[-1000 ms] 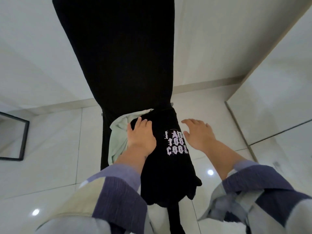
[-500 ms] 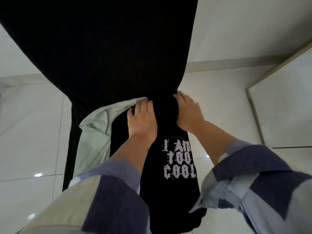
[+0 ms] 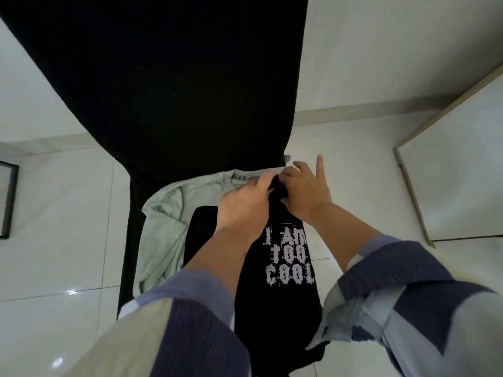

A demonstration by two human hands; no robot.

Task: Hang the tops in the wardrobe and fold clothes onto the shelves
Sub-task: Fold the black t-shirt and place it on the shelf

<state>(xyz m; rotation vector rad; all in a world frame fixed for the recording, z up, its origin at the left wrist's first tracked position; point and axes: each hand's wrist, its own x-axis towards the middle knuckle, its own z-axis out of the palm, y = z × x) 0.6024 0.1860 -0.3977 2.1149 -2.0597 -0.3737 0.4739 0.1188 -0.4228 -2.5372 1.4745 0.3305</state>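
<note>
A black top [image 3: 283,300] printed "I AM TOO COOL" lies over a narrow surface under a black cloth [image 3: 168,85]. My left hand [image 3: 242,210] and my right hand [image 3: 306,191] both pinch its upper edge, bunching the fabric between them. The right index finger sticks up straight. A pale green top [image 3: 166,221] lies under the black one, spread to the left, its collar showing just beyond my left hand.
White glossy floor tiles [image 3: 62,240] surround the draped surface. A white panel with a wooden edge [image 3: 449,180] leans at the right. A dark-framed object [image 3: 8,197] sits at the left edge. A white wall rises behind.
Both hands moved up from lying flat on the black top and now gather its upper edge. The view has drawn closer, and more of the green top's collar shows.
</note>
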